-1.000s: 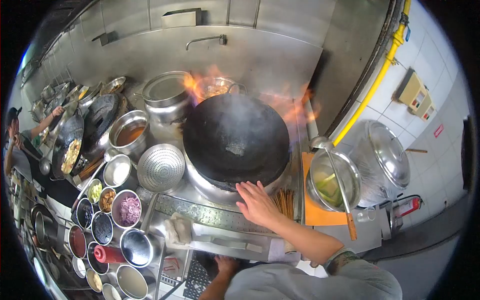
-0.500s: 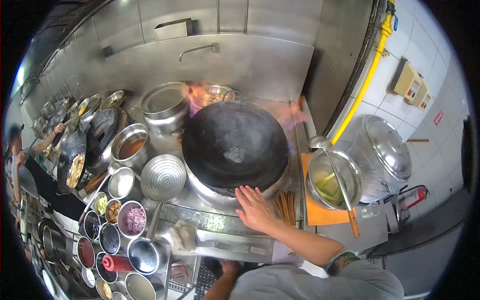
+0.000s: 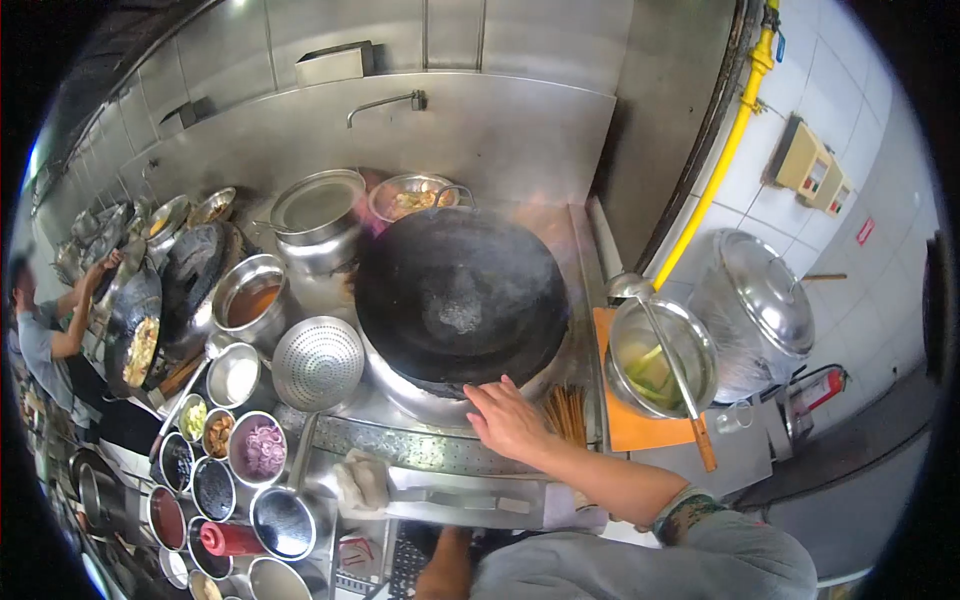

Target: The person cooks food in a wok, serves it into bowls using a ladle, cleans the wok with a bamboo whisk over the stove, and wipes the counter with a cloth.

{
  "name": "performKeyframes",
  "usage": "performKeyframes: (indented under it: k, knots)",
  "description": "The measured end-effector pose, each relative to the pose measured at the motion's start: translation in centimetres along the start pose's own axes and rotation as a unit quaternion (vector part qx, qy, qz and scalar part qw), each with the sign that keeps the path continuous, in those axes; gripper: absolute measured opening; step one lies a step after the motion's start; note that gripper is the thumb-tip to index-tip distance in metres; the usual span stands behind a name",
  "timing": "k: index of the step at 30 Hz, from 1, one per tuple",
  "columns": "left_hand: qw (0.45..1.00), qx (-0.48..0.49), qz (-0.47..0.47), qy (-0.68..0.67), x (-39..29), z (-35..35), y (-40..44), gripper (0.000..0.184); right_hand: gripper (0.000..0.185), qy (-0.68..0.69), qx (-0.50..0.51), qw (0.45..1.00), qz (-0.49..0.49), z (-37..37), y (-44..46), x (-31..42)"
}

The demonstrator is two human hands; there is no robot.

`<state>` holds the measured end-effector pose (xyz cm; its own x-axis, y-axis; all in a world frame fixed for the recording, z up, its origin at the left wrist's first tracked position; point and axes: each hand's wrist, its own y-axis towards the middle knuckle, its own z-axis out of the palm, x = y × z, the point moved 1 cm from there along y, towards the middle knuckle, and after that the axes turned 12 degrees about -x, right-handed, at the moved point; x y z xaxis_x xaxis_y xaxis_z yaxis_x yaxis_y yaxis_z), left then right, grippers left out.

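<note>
A large black wok (image 3: 460,290) sits on the burner in front of me. Faint smoke rises from it, and its bottom has a paler, shiny patch. At its near rim is my right hand (image 3: 508,420), open with the fingers apart, and no object shows in it. Whether the fingertips touch the rim is unclear. My left hand (image 3: 453,540) is low by the counter's front edge, its fingers hidden. A folded cloth (image 3: 360,484) lies on the counter edge to the left. Close to my right wrist stands a bamboo wok brush (image 3: 566,414).
Left are a perforated strainer (image 3: 318,362), a pot of brown liquid (image 3: 250,300) and several ingredient cups, one with sliced onion (image 3: 264,450). Right, a ladle (image 3: 672,355) rests across a pot of greens (image 3: 650,380). A co-worker (image 3: 55,345) handles another wok (image 3: 133,330).
The flames around the back and right of the wok have died down. My right hand stays near the rim, slightly lower. The co-worker has moved further into view.
</note>
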<state>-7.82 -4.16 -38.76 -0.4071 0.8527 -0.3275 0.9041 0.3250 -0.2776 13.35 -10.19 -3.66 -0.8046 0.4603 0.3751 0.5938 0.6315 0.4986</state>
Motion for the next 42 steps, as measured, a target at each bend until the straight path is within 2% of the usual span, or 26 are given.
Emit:
performKeyframes:
  k: [21,25,27,29,30,32,33,34,35,36,38,41,42]
  knots:
    - [0.999,0.028,0.006,0.019,0.2,-1.2,0.1,0.044,0.052,-0.004,0.015,1.000,-0.003,-0.1,-0.2,0.2]
    - [0.999,0.026,0.024,-0.023,0.8,-2.7,-1.4,0.042,0.056,-0.019,0.023,1.000,-0.004,-0.9,-0.9,0.0]
    - [0.992,0.047,0.074,-0.096,0.9,-6.7,-4.9,0.041,0.056,0.002,-0.002,1.000,-0.002,-2.6,-1.6,0.6]
    - [0.967,0.111,0.136,-0.184,-0.7,-15.1,-9.1,0.041,0.055,0.056,-0.030,0.998,0.014,-5.8,-3.4,1.7]
    - [0.964,0.123,0.110,-0.207,-2.1,-20.0,-10.3,0.040,0.053,0.105,-0.024,0.993,0.039,-6.8,-4.3,1.7]
    - [0.972,0.068,0.022,-0.225,-7.2,-31.0,-9.3,0.038,0.050,0.201,-0.015,0.976,0.087,-8.6,-4.9,1.5]
    - [0.943,-0.170,0.076,-0.276,-7.4,-31.1,-7.6,0.037,0.047,0.209,-0.037,0.974,0.080,-9.8,-4.7,1.9]
    - [0.919,-0.306,0.140,-0.208,-9.1,-33.8,-5.2,0.041,0.046,0.233,-0.019,0.968,0.090,-10.5,-4.8,2.2]
    - [0.888,-0.397,0.205,-0.107,-11.6,-37.6,-2.8,0.050,0.044,0.255,-0.002,0.962,0.099,-11.1,-4.8,2.4]
    - [0.863,-0.441,0.231,-0.085,-13.4,-39.3,-0.2,0.046,0.043,0.276,0.014,0.955,0.105,-11.5,-4.9,2.5]
    - [0.857,-0.420,0.272,-0.122,-14.8,-37.5,5.4,0.039,0.038,0.290,0.015,0.953,0.086,-11.8,-5.3,2.4]
    - [0.895,-0.391,0.208,-0.054,-16.1,-32.8,8.7,0.028,0.035,0.279,0.020,0.956,0.088,-12.9,-6.4,1.7]
    - [0.886,-0.409,0.210,-0.059,-16.2,-32.8,8.3,0.026,0.035,0.274,0.015,0.957,0.097,-13.3,-7.3,1.1]
